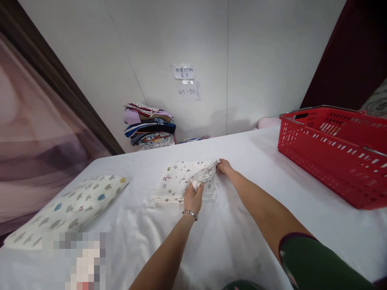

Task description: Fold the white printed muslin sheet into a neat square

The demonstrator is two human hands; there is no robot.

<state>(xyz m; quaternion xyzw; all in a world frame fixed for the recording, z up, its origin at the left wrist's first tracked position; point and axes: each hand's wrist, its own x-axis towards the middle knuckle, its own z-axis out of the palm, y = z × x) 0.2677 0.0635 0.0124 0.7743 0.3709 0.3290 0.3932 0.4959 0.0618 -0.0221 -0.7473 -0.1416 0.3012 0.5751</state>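
Observation:
A white cloth [178, 179] with small printed plants and shapes lies folded in layers at the middle of the white-covered table. Its right end is lifted and bent over to the left, so a stack of layered edges shows. My left hand [193, 197], with a bracelet at the wrist, grips the near corner of that lifted end, thumb on the layers. At the far corner, the fingers of my right hand [223, 166] pinch the same end. Part of the cloth under the raised end is hidden.
A red plastic basket [326, 161] stands on the right. On the left lies a patterned cushion-like cloth [87, 197], beside a pixelated patch. Behind the table's far edge, a pile of folded fabrics [151, 125] rises against the wall, under paper signs [187, 91]. A sheer curtain hangs left.

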